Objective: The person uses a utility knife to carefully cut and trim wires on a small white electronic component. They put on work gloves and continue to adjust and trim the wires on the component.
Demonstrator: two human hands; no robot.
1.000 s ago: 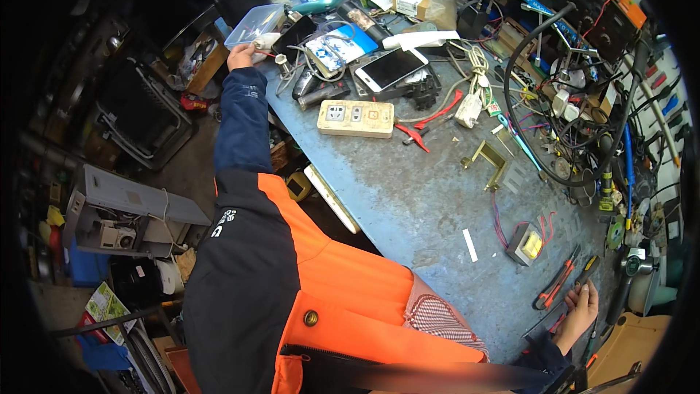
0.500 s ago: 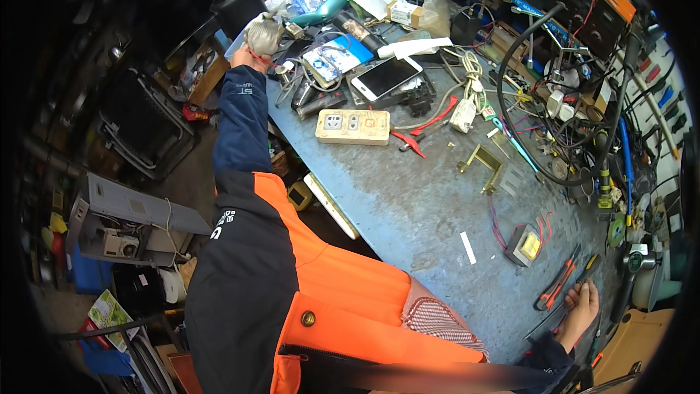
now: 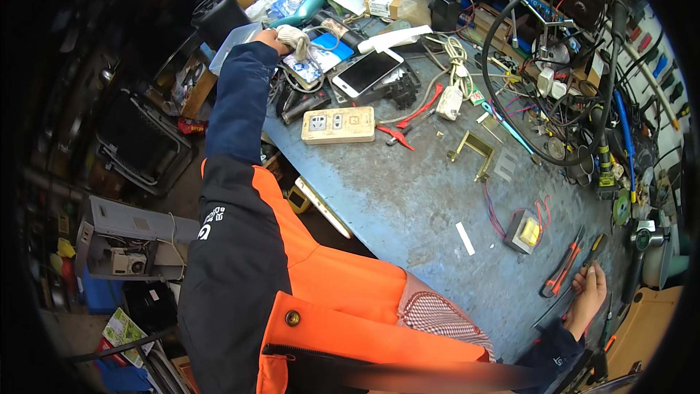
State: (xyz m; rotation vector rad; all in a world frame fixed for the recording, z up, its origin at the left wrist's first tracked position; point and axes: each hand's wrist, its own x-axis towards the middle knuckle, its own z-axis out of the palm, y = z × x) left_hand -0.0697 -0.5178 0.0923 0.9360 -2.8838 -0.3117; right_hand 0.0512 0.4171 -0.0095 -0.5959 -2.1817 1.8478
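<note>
At the far left corner of the bench, my left hand (image 3: pixel 271 41) is closed on an off-white knitted work glove (image 3: pixel 295 40), bunched up above the clutter. Part of the fingers is hidden behind my sleeve and the glove. Low on the right, my right hand (image 3: pixel 588 298) is closed around a screwdriver with a black and yellow handle (image 3: pixel 599 245). Its dark shaft slants out below the fingers toward the bench. Just left of that hand lies a red and black utility knife (image 3: pixel 563 270). A small transformer with a yellow winding (image 3: pixel 524 232) and coloured wires sits beyond the knife.
A beige power strip (image 3: pixel 337 125), a white phone (image 3: pixel 368 73) and a brass-coloured bracket (image 3: pixel 472 155) lie on the blue bench (image 3: pixel 394 190). Tangled cables and a thick black hose (image 3: pixel 488 66) crowd its back right. A clear plastic box (image 3: pixel 233 45) stands beside my left hand.
My left hand has carried the glove to the right, off the plastic box and over the clutter. My right hand has shifted slightly up with the screwdriver. The whole view has shifted a little.
</note>
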